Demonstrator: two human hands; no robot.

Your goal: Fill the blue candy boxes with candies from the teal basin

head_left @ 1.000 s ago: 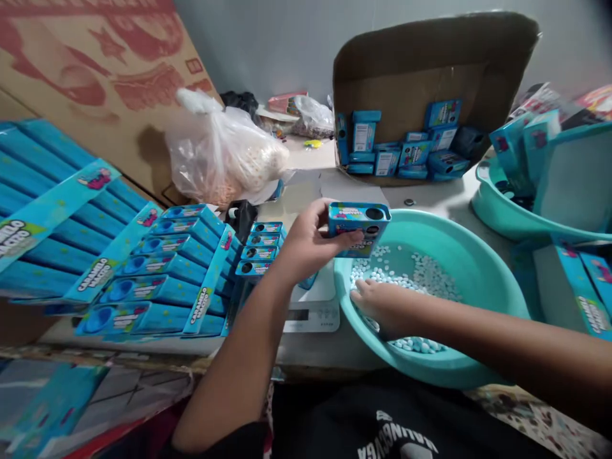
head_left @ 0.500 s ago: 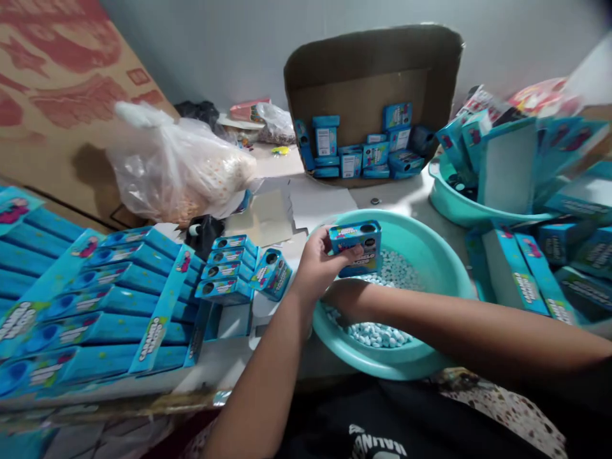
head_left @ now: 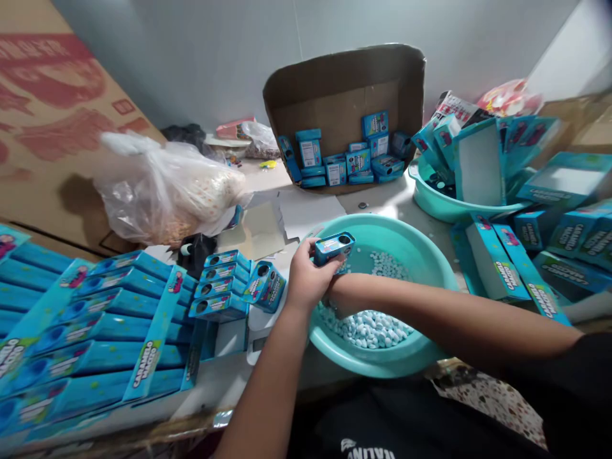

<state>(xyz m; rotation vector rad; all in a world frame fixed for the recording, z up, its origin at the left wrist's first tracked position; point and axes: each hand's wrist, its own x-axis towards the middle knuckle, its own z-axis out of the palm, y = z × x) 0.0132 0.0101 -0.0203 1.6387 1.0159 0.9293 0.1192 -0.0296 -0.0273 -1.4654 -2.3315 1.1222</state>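
My left hand grips a small blue candy box with a round hole in its top, held over the near left rim of a teal basin. Small pale blue candies lie in the basin's bottom. My right hand reaches into the basin from the right and sits low among the candies, tucked under my left hand; its fingers are hidden. Just left of my left hand stands a short stack of the same small boxes.
Long blue display boxes fill the left. A clear plastic bag lies behind them. An open cardboard carton with small blue boxes stands at the back. A second teal basin and loose blue cartons crowd the right.
The camera has swung and pulled back, so the scene sits lower and left. My left hand has tilted the box lower toward the basin rim. My right hand has slid under my left hand.
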